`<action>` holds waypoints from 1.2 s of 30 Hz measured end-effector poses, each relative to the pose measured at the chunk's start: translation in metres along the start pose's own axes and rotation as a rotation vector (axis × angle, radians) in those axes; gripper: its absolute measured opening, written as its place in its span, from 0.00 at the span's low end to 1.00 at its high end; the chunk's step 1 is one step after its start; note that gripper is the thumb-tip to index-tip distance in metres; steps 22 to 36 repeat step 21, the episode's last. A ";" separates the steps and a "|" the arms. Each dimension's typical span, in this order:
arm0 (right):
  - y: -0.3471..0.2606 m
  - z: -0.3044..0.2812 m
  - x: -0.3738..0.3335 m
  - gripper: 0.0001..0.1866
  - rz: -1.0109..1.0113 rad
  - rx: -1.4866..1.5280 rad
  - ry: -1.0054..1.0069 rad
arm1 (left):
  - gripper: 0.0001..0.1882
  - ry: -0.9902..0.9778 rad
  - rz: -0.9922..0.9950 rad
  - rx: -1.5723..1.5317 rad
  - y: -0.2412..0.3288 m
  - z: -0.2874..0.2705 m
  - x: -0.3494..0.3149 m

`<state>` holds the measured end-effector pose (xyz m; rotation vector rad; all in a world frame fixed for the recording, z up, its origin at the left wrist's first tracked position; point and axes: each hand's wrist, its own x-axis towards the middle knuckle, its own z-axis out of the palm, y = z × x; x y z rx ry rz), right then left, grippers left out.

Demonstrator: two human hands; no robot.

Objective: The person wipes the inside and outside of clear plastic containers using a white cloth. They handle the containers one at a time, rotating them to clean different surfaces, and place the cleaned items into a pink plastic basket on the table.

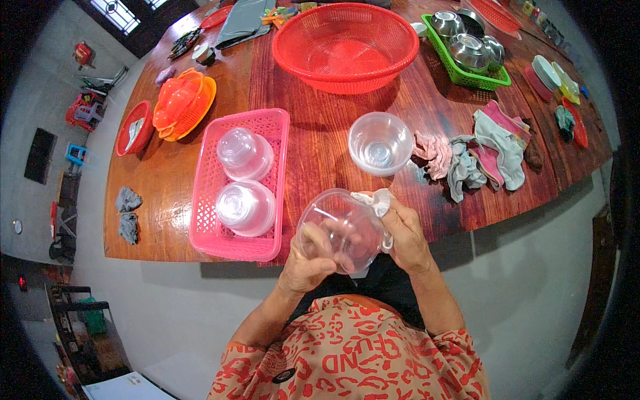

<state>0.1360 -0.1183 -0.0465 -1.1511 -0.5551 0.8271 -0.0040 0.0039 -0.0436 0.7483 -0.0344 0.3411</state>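
Observation:
A clear plastic bowl (333, 212) is held tilted in front of my body, just off the table's near edge. My left hand (308, 265) is closed on its lower left side, with fingers showing through the clear wall. My right hand (407, 237) pinches a white cloth (375, 201) against the rim on the right. Just beyond, another clear bowl (381, 145) stands upright on the wooden table. To the left is a pink plastic basket (282, 173) with clear bowls (245, 208) turned upside down in it.
Crumpled rags (467, 163) lie to the right. A large red colander (345, 83) stands at the back, beside a green basket (460, 78) of metal bowls (469, 52). Orange baskets (183, 103), a red bowl (141, 143) and grey cloths (128, 227) occupy the left side.

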 end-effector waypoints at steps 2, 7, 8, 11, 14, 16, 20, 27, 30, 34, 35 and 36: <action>0.004 0.004 -0.006 0.15 0.017 0.109 0.091 | 0.13 0.061 0.006 -0.117 -0.004 0.001 0.003; -0.017 0.014 0.002 0.14 -0.467 -0.512 0.211 | 0.12 0.052 0.015 -0.170 -0.014 0.002 0.004; -0.015 0.014 0.002 0.15 -0.578 -0.612 0.222 | 0.12 0.071 0.018 -0.164 -0.014 0.003 0.005; -0.014 0.016 0.001 0.21 -0.731 -0.706 0.230 | 0.13 0.092 0.011 -0.097 -0.011 0.008 0.006; -0.017 0.015 -0.002 0.22 -0.826 -0.773 0.219 | 0.13 -0.020 0.053 -0.065 -0.012 0.007 0.008; -0.022 0.014 -0.005 0.23 -0.874 -0.807 0.200 | 0.13 0.073 -0.005 0.057 -0.010 0.007 0.001; -0.025 0.032 -0.021 0.23 -1.034 -0.918 0.046 | 0.14 0.166 0.038 0.085 -0.013 0.009 0.000; -0.022 0.032 -0.023 0.23 -1.028 -0.898 0.041 | 0.14 0.166 0.036 0.083 -0.013 0.009 0.000; -0.022 0.032 -0.023 0.23 -1.028 -0.898 0.041 | 0.14 0.166 0.036 0.083 -0.013 0.009 0.000; -0.022 0.032 -0.023 0.23 -1.028 -0.898 0.041 | 0.14 0.166 0.036 0.083 -0.013 0.009 0.000; -0.022 0.032 -0.023 0.23 -1.028 -0.898 0.041 | 0.14 0.166 0.036 0.083 -0.013 0.009 0.000; -0.022 0.032 -0.023 0.23 -1.028 -0.898 0.041 | 0.14 0.166 0.036 0.083 -0.013 0.009 0.000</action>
